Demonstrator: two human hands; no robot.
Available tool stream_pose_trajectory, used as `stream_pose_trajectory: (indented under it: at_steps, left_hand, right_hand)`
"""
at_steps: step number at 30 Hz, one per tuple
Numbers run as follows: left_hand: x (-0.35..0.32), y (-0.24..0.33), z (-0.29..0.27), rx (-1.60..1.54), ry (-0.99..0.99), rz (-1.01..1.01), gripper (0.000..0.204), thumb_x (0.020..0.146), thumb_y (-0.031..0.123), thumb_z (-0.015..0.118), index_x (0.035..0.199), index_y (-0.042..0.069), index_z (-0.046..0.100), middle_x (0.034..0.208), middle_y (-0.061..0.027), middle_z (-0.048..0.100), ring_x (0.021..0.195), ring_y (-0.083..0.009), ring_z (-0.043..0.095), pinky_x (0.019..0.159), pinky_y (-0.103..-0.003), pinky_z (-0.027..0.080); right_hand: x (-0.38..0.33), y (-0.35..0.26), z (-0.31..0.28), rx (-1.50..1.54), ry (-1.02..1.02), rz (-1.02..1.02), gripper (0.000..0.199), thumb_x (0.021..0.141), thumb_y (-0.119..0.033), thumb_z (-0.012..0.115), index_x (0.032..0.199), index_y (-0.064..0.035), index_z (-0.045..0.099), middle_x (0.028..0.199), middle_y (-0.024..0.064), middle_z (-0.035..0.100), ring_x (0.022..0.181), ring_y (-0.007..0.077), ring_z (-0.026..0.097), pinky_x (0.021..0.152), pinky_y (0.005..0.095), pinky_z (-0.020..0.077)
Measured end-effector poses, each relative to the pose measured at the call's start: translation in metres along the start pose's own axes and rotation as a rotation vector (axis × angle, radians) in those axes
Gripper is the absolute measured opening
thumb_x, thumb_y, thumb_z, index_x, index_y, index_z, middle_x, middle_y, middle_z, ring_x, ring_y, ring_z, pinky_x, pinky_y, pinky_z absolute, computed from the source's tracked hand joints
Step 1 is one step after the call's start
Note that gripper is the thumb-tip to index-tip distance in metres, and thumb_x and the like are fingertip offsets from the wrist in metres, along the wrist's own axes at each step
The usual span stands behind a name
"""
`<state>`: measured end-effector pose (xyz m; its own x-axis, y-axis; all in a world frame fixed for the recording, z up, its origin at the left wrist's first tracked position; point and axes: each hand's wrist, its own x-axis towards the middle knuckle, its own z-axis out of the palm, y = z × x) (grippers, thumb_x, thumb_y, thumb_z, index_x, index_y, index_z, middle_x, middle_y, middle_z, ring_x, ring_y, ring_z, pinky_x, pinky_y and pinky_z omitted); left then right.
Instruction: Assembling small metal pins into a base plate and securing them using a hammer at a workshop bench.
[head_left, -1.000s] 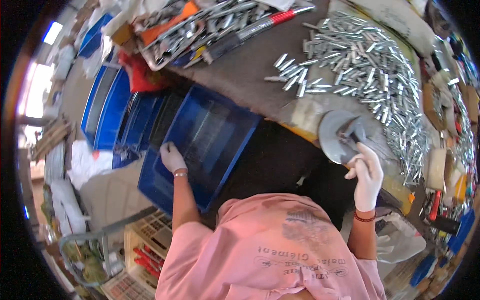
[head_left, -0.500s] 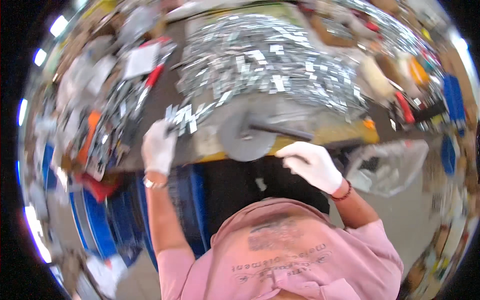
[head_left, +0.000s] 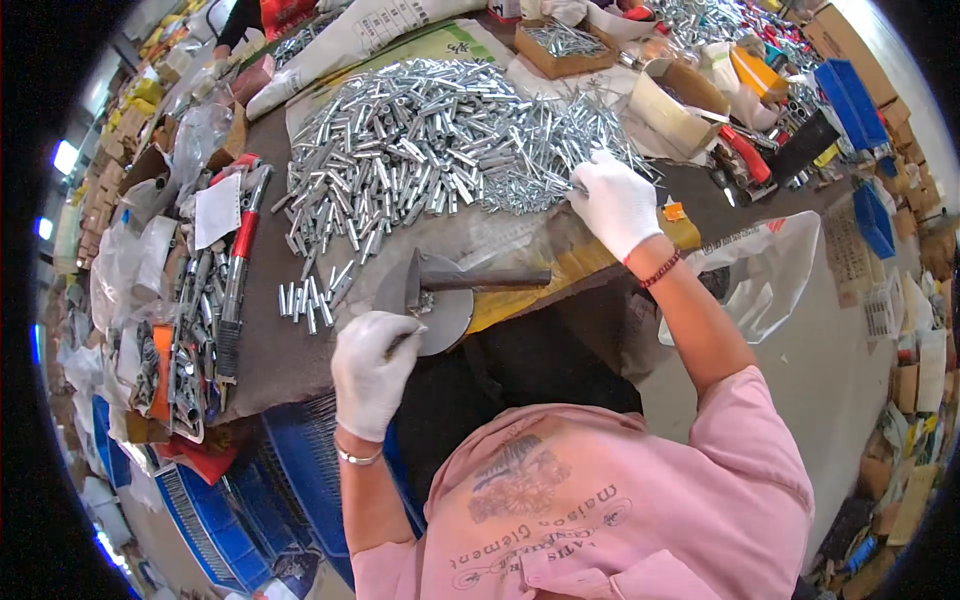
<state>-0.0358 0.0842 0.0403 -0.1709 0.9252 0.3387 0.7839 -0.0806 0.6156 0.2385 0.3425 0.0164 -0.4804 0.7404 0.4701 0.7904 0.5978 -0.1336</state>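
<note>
My left hand [head_left: 375,375], in a white glove, is closed in a pinch beside a round grey metal disc [head_left: 445,320]. A small shiny bit shows at its fingertips, too small to name. A hammer [head_left: 480,277] lies across the disc, its handle pointing right. My right hand [head_left: 615,205], also gloved, reaches to the right part of the heap, its fingers pressed together at thin metal pins [head_left: 535,180]; what they pinch is hidden. To the left of the pins, short silver metal tubes [head_left: 390,140] make up the bulk of the heap. Several loose tubes [head_left: 312,300] lie near the disc.
Tools with a red-handled one [head_left: 245,235] crowd the table's left side. A cardboard box of pins [head_left: 565,48], an open carton [head_left: 680,105] and a blue bin [head_left: 850,103] stand at the back right. A clear plastic bag [head_left: 750,280] hangs at the right edge.
My right hand has moved up and away from the hammer handle to the pins. My left hand has come back from the loose tubes to the disc. The view has shifted.
</note>
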Motion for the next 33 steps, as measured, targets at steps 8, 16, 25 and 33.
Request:
stream_pose_trajectory:
  at_steps: [8, 16, 25, 33]
  left_hand:
    - [-0.004, -0.002, 0.008, 0.133, 0.005, 0.032, 0.017, 0.081, 0.017, 0.083, 0.096, 0.011, 0.078, 0.093, -0.009, 0.072, 0.094, -0.0326, 0.067, 0.085, -0.045, 0.053]
    - [-0.014, -0.007, 0.014, 0.089, 0.059, -0.005, 0.015, 0.082, 0.017, 0.083, 0.095, 0.011, 0.077, 0.091, -0.0084, 0.068, 0.095, -0.0333, 0.065, 0.085, -0.045, 0.052]
    - [-0.017, -0.014, 0.021, 0.071, 0.093, -0.002, 0.006, 0.085, 0.014, 0.08, 0.089, 0.011, 0.077, 0.09, -0.0096, 0.068, 0.092, -0.0339, 0.067, 0.084, -0.045, 0.053]
    - [-0.025, -0.018, 0.015, 0.043, 0.053, -0.108, 0.017, 0.082, 0.011, 0.082, 0.098, 0.009, 0.078, 0.095, -0.0099, 0.07, 0.095, -0.033, 0.068, 0.086, -0.043, 0.053]
  right_hand:
    - [0.001, 0.001, -0.002, 0.038, -0.191, 0.056, 0.006, 0.089, -0.015, 0.072, 0.094, -0.0131, 0.07, 0.098, 0.0122, 0.068, 0.089, 0.036, 0.073, 0.075, 0.0495, 0.0588]
    - [0.003, 0.001, -0.009, 0.246, -0.034, -0.035, 0.007, 0.088, -0.01, 0.076, 0.09, -0.0106, 0.069, 0.092, 0.0088, 0.067, 0.08, 0.0306, 0.071, 0.072, 0.0408, 0.0575]
    - [-0.049, -0.124, -0.012, 1.307, -0.425, 0.154, 0.011, 0.088, 0.003, 0.072, 0.096, -0.0017, 0.067, 0.089, 0.0076, 0.068, 0.086, 0.0146, 0.07, 0.08, 0.0301, 0.0578]
    - [-0.053, -0.129, -0.018, 0.594, -0.344, -0.382, 0.008, 0.088, -0.01, 0.075, 0.095, -0.0121, 0.076, 0.091, 0.0078, 0.068, 0.089, 0.0325, 0.07, 0.078, 0.0419, 0.0566]
